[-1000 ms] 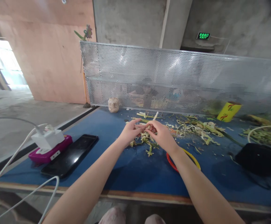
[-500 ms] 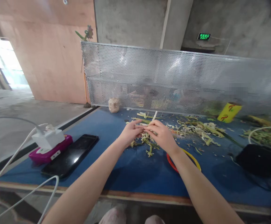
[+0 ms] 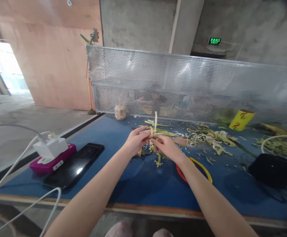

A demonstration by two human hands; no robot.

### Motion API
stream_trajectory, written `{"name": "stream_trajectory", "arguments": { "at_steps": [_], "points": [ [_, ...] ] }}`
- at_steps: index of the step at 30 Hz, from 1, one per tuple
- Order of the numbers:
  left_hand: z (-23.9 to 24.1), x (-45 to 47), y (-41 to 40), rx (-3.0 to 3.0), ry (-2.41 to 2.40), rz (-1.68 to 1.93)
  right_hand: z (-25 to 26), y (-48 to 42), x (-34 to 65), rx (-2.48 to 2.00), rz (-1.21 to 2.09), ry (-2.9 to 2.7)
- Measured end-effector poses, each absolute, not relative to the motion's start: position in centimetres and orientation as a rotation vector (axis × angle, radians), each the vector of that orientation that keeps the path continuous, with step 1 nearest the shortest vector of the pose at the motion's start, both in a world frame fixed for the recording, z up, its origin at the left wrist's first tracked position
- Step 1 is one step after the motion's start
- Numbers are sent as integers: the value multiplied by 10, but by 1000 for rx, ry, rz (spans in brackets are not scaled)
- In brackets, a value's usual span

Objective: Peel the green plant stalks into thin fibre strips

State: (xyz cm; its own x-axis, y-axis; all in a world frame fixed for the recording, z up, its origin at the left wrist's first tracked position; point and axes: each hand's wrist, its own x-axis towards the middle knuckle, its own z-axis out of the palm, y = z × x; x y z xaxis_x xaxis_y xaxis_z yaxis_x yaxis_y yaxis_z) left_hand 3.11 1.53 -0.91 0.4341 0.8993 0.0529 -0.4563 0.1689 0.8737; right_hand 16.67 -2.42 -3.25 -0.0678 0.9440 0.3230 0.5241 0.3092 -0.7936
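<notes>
Over the middle of the blue table (image 3: 143, 187), my left hand (image 3: 136, 142) and my right hand (image 3: 167, 147) meet at the fingertips. Between them they pinch a pale yellow-green leaf strip (image 3: 155, 120), one end of which stands straight up while other ends stick out to the right. The fingers partly cover the spot where the strips cross. Just below and behind my hands lie small plaited leaf pieces (image 3: 158, 161). Longer leaf strips (image 3: 166, 132) rest behind the hands. Under my right forearm is a red and yellow ring (image 3: 206, 168).
Leaf scraps (image 3: 217, 138) are strewn to the right, near a yellow roll (image 3: 241, 120) and a black object (image 3: 274, 169). On the left are a phone (image 3: 75, 164), a purple power strip (image 3: 44, 164) and cables. A perforated metal screen (image 3: 183, 85) borders the back.
The pale strip's free end has gone from leaning right to upright, slightly farther left. My right hand has shifted a little left and lower, and side ends of the strips now show.
</notes>
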Motion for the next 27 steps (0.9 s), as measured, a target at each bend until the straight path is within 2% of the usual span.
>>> {"name": "stream_trajectory", "arguments": {
  "at_steps": [14, 27],
  "points": [
    [-8, 28, 24, 792, 543, 1237, -28, -28, 170, -1307, 487, -1714],
    [-11, 30, 24, 914, 569, 1307, -28, -32, 173, -1248, 624, -1906]
  ]
}}
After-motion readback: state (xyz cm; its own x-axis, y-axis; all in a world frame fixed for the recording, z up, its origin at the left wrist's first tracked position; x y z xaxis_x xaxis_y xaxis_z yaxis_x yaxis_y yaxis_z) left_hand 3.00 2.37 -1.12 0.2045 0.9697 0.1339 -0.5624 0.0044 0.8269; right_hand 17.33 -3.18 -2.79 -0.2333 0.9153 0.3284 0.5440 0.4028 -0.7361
